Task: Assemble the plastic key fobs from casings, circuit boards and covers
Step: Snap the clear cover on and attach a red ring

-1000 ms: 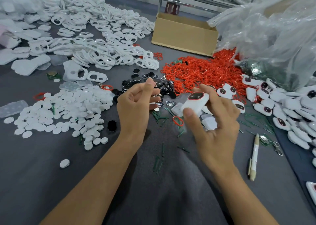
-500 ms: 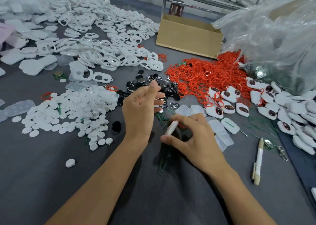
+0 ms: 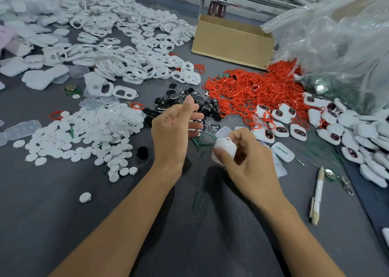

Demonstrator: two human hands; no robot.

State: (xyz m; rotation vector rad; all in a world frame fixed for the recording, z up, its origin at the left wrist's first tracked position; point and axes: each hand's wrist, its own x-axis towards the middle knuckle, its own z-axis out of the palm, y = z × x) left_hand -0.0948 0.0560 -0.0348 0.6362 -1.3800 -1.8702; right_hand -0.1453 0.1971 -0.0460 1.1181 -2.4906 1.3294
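One white fob (image 3: 224,150) sits pinched in your right hand (image 3: 250,167); your left hand (image 3: 172,133) hovers loose-fingered, apparently empty. Squeeze unevenly and its halves may spring apart.

An assembly workshop: bulk white casings (image 3: 130,51), red rings (image 3: 248,89), cardboard box (image 3: 231,43).

You see a smooth white plastic casing (image 3: 224,150), matt grey cloth table (image 3: 63,224), glossy red rings (image 3: 242,91), matt cardboard box (image 3: 231,43) upper centre.
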